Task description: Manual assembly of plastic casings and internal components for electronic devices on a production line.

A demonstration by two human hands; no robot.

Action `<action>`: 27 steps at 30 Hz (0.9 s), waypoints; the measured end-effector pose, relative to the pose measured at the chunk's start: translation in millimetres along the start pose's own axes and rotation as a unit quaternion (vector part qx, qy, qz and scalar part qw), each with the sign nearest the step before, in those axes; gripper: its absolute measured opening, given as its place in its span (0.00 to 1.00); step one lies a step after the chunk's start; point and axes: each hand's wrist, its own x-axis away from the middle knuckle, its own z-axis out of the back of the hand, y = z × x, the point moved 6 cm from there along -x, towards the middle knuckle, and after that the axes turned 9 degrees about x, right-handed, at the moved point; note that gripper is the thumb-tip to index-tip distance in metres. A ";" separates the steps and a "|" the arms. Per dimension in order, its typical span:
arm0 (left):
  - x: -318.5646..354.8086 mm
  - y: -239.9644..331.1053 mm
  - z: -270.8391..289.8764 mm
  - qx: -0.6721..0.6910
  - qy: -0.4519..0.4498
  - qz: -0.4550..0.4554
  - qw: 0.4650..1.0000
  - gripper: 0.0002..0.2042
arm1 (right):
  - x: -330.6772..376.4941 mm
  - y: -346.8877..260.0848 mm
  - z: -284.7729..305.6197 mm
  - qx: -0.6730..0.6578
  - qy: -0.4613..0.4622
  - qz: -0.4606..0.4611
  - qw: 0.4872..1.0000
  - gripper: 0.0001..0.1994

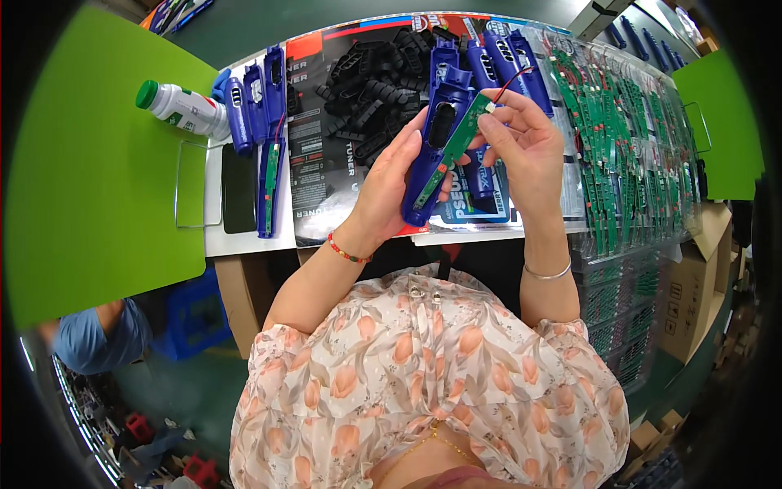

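My left hand (394, 175) is wrapped round a long blue plastic housing half (418, 181), which tilts up to the right over the table's front edge. A black oval part (442, 122) sits in the housing's upper section. Between the thumb and fingers of my right hand (525, 143) is the upper end of a narrow green circuit board (464, 130). The board's lower end lies along the housing's channel. From the white connector at its top, a red wire (511, 79) sticks up to the right. Some of my left fingers are hidden behind the housing.
Black plastic parts (379, 90) are heaped mid-table. Several blue housings (254, 102) lie at left, one holding a board, near a white bottle with a green cap (183, 108). More housings (529, 77) lie behind my right hand. Green circuit boards (611, 155) fill trays at right.
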 end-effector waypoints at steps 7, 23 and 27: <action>-0.7 3.9 3.5 -0.022 0.008 -0.028 0.999 0.26 | -0.2 9.2 -9.6 -0.026 -0.019 -0.013 0.999 0.15; -0.4 9.0 3.0 -0.061 0.036 -0.050 0.996 0.25 | -1.7 6.1 -14.5 -0.014 -0.041 -0.025 0.999 0.15; 0.4 8.3 6.3 -0.084 0.048 -0.057 0.994 0.25 | 0.7 5.1 -19.6 0.005 -0.047 -0.029 0.998 0.15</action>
